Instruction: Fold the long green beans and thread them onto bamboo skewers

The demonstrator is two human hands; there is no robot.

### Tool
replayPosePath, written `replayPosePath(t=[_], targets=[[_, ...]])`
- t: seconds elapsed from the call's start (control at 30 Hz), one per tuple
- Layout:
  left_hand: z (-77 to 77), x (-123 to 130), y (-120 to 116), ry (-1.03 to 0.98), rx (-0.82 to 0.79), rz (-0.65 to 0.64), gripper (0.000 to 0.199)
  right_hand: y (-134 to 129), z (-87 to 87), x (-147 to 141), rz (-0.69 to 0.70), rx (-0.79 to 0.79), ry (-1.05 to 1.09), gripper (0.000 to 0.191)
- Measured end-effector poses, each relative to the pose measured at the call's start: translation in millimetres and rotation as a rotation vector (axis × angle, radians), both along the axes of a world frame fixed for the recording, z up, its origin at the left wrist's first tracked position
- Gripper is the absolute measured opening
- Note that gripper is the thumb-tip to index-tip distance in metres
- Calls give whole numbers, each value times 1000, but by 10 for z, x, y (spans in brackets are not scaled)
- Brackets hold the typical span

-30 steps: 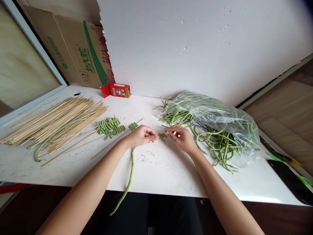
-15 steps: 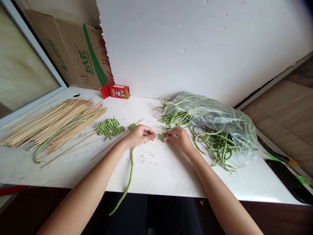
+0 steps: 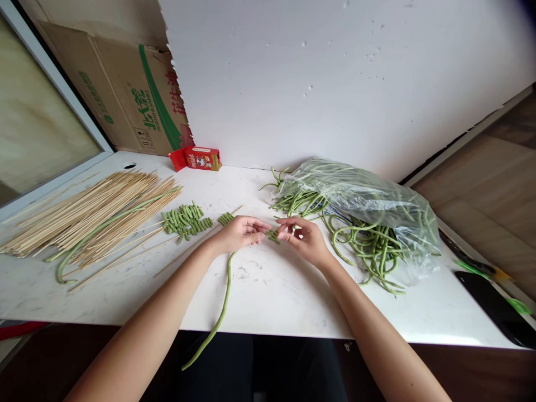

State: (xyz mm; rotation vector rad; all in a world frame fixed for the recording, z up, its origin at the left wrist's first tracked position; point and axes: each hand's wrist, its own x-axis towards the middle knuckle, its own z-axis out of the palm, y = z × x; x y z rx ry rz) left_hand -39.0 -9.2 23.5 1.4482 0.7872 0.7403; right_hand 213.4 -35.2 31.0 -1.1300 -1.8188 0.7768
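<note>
My left hand (image 3: pixel 239 233) is closed around a long green bean (image 3: pixel 225 298), whose tail hangs down over the table's front edge. The bean's upper end is hidden by the fingers. Just right of it, my right hand (image 3: pixel 306 240) has its thumb and fingers apart, with nothing visible in them. Short cut bean pieces (image 3: pixel 273 237) lie between the two hands, partly covered by the right fingertips. Behind my left hand, a row of bean pieces (image 3: pixel 226 218) sits on a thin skewer. Further left are several skewers packed with bean pieces (image 3: pixel 184 220).
A big pile of bare wooden skewers (image 3: pixel 96 206) covers the left side, with another long bean (image 3: pixel 104 224) across it. A clear plastic bag (image 3: pixel 364 187) of long beans (image 3: pixel 379 245) lies at right. A red box (image 3: pixel 203 158) stands behind; a black phone (image 3: pixel 494 306) rests at the right edge.
My right hand's fingers have lifted and spread away from the cut pieces. My left hand still grips the long bean, whose hanging end has swung slightly left.
</note>
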Motion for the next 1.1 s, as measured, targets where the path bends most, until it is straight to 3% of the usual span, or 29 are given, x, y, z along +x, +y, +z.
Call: replayPosePath(t=[0.1,0.23,0.4,0.6,1.1], targets=[[-11,17,0,-63,-13,20,53,-62,2,-86,98,11,-19,38],[-14,30,-10,-123,-56,-6,55,-87,-1,-138,106,47,-17,29],[9,21,-9,-113,-54,-9,58,-85,23,-119,58,72,-10,24],[41,11,-1,5,-35,34,43,-76,34,-82,-57,101,35,21],[-2,34,-17,129,40,56,33,-87,39,-109,142,86,-149,13]])
